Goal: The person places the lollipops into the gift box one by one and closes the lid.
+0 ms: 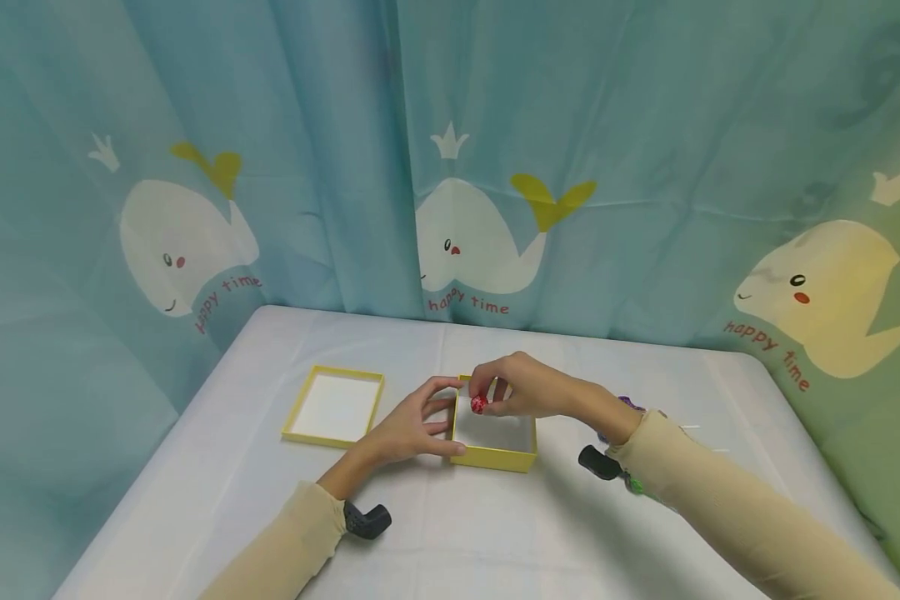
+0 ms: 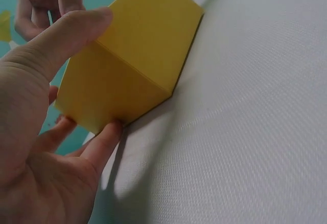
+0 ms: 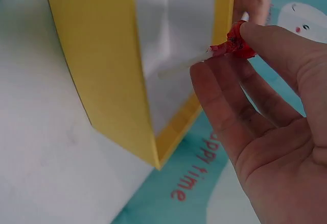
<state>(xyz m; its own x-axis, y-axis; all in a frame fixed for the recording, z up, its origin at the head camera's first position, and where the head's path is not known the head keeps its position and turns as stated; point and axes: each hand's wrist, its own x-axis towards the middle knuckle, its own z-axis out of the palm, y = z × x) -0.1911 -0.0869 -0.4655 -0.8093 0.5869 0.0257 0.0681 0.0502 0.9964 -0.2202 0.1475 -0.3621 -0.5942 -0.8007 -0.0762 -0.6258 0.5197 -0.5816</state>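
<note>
A red-wrapped lollipop [image 1: 479, 404] is pinched by its head between the thumb and fingers of my right hand [image 1: 523, 385], over the open yellow box [image 1: 492, 458]. In the right wrist view the pale stick [image 3: 179, 70] of the lollipop points toward the box's white inside. My left hand [image 1: 411, 423] grips the box at its left side, thumb at the near corner and a finger at the far one. From the left wrist view, the thumb lies along the box's upper edge and other fingertips press its yellow wall [image 2: 107, 86].
A shallow yellow-rimmed lid [image 1: 322, 439] with a white inside lies left of the box. Partly hidden by the right forearm are a purple item [image 1: 632, 403] and a green item [image 1: 634, 484]. A curtain [image 1: 330, 208] with printed whales hangs behind the white table [image 1: 450, 550].
</note>
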